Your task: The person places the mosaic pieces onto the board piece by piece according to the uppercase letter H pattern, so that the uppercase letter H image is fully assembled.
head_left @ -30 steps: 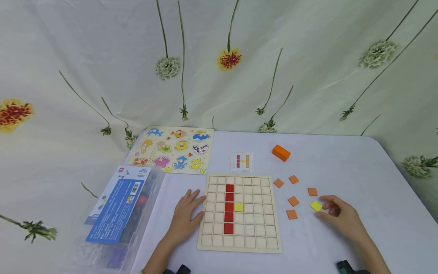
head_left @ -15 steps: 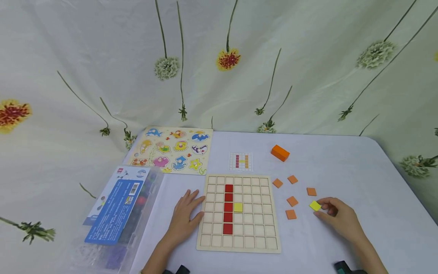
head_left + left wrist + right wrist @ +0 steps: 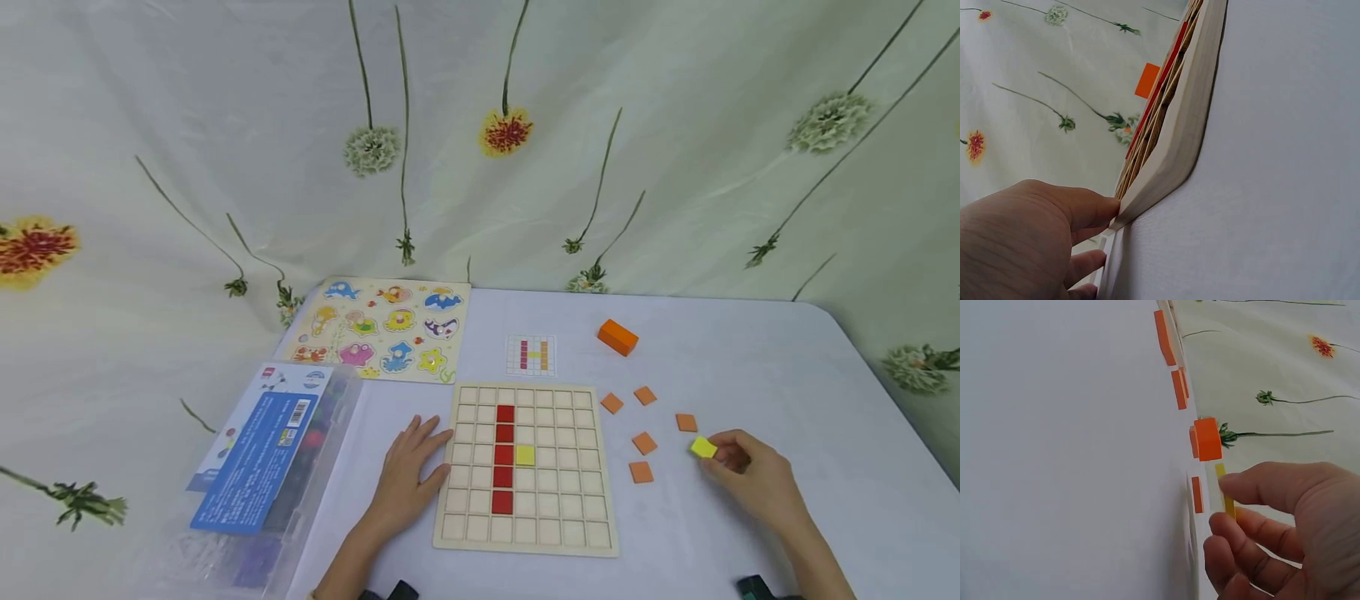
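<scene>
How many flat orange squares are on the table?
5: one tile beside the wooden board, a second to its right, a third nearest the right hand, a fourth nearer the front, a fifth just below. One beneath that hand would be hidden.

Left hand [image 3: 408, 471] and right hand [image 3: 753, 479] are both bare, forearms [image 3: 816, 542] too. Chunky black left wrist cam [image 3: 403, 591], plus a black right wrist cam [image 3: 754, 586] with a greenish patch [image 3: 748, 594].

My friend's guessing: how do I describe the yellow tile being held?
On the white table, find the grid board. Right of it, the right hand pinches the yellow tile: the loose tiles nearby are orange, its yellow twin is on the board.
</scene>
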Tool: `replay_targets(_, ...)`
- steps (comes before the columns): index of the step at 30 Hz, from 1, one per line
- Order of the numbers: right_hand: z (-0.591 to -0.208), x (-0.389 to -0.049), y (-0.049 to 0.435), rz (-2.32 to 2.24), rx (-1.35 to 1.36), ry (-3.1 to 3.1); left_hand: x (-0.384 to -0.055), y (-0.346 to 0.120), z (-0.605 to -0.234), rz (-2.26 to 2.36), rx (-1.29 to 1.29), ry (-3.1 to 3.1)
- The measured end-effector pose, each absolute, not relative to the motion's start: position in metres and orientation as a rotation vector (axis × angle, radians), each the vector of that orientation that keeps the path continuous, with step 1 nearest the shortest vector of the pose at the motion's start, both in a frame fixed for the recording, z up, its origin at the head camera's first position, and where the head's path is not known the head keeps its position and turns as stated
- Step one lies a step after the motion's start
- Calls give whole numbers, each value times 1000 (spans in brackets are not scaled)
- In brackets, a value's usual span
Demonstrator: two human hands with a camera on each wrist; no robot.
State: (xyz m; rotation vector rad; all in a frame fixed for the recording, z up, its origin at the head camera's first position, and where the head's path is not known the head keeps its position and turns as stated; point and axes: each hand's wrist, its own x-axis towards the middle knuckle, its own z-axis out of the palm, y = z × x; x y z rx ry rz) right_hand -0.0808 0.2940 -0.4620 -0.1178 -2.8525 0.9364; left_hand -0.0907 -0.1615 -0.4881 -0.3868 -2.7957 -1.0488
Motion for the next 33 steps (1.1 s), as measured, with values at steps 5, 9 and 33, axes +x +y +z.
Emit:
replay_targets(5,-448,-84,290,884,-35,-2810,-91,-161,-489,-1076,-368,-2810)
replay_targets(9,-434,-89,281,851,27,-2782,-91,-161,-489,-1065,-366,-2818)
replay_targets(33,-417,-118,189,1175,446,-2794,-90,-161,-490,-1038,-376,-2791)
